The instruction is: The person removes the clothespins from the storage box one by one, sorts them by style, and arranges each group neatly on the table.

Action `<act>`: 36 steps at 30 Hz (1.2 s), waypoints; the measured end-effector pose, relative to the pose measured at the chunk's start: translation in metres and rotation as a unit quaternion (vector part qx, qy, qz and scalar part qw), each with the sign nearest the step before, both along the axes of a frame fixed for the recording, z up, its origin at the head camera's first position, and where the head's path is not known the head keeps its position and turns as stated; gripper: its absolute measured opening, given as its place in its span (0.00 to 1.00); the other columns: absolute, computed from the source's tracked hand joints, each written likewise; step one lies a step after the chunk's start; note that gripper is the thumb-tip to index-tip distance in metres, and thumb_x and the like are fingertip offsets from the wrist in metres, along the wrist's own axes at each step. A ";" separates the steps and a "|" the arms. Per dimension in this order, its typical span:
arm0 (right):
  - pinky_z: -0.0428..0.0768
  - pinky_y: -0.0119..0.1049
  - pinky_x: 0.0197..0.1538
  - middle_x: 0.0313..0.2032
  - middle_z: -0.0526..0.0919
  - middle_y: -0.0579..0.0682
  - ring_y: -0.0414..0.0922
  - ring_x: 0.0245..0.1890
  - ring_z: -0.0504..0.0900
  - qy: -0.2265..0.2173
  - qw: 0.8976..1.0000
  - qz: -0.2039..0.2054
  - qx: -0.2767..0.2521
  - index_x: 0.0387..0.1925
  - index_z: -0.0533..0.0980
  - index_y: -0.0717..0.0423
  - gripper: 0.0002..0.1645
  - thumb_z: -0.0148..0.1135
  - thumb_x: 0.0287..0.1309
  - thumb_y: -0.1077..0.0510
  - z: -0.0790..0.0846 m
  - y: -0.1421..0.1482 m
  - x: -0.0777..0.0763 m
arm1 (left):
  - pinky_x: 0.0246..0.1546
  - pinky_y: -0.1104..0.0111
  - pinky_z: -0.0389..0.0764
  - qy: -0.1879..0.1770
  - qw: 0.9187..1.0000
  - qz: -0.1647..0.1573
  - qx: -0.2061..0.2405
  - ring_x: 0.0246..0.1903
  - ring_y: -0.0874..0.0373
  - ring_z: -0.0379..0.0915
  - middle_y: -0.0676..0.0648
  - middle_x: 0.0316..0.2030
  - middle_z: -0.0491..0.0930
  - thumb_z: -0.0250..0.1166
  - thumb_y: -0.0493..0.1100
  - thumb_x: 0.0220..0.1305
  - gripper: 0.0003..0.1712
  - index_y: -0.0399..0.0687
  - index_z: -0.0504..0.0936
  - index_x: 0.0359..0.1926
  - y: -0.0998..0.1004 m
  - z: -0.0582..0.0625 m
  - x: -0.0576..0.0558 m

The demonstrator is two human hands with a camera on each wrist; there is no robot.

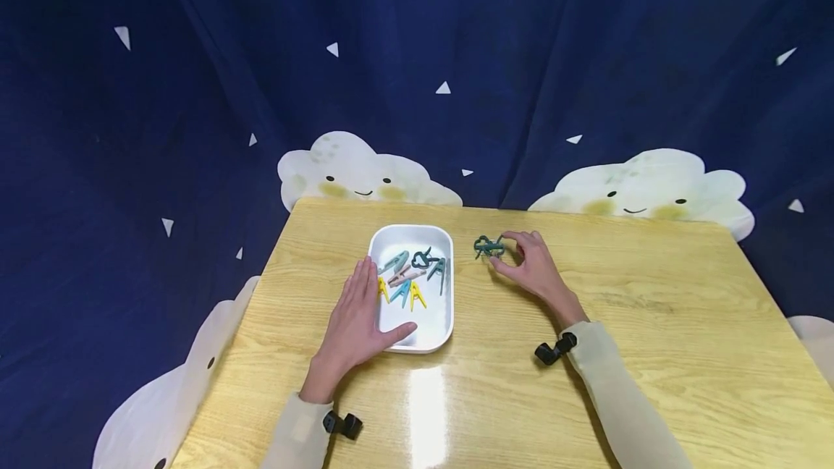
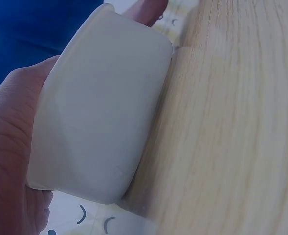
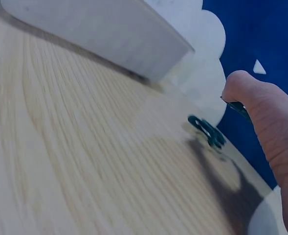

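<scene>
Near the middle of the table, a white tray [image 1: 417, 342] holds several plastic clips in pale green, pink, blue, yellow and dark green. My left hand [image 1: 355, 320] rests on its left rim, fingers straight, thumb stretched over the near end. The left wrist view shows the tray's outer wall [image 2: 99, 103] beside that hand. To the tray's right, my right hand [image 1: 534, 266] pinches a dark green clip [image 3: 239, 108] between thumb and finger, mostly hidden by the hand in the right wrist view. Another dark green clip [image 3: 207, 131] lies on the table just beneath.
The wooden table [image 1: 651, 331] runs to a dark blue curtain [image 1: 404, 35] behind it, printed with white triangles and smiling clouds [image 1: 365, 172]. Small black cameras [image 1: 554, 349] are strapped to both wrists. A light reflection lies on the table in front of the tray.
</scene>
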State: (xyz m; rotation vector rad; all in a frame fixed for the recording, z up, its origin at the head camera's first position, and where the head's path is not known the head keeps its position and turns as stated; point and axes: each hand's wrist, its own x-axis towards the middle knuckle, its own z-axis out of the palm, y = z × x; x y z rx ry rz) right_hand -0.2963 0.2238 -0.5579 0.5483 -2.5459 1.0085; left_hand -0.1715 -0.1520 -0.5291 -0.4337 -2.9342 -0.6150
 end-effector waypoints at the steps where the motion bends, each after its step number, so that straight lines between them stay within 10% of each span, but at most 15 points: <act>1: 0.62 0.39 0.37 0.25 0.72 0.54 0.47 0.33 0.64 0.000 1.000 -0.004 -0.001 0.55 0.82 0.61 0.33 0.79 0.52 0.48 -0.002 0.003 0.001 | 0.82 0.56 0.43 -0.002 1.000 0.000 0.000 0.83 0.50 0.29 0.40 0.84 0.37 0.56 0.88 0.55 0.77 0.36 0.40 0.83 0.000 0.000 0.001; 36: 0.60 0.41 0.38 0.26 0.72 0.50 0.51 0.33 0.65 -0.029 0.997 -0.027 0.062 0.57 0.81 0.64 0.36 0.75 0.53 0.45 -0.022 0.035 -0.012 | 0.82 0.55 0.43 -0.010 1.000 0.003 -0.004 0.83 0.49 0.30 0.41 0.84 0.35 0.56 0.87 0.54 0.77 0.37 0.41 0.83 0.001 0.002 0.000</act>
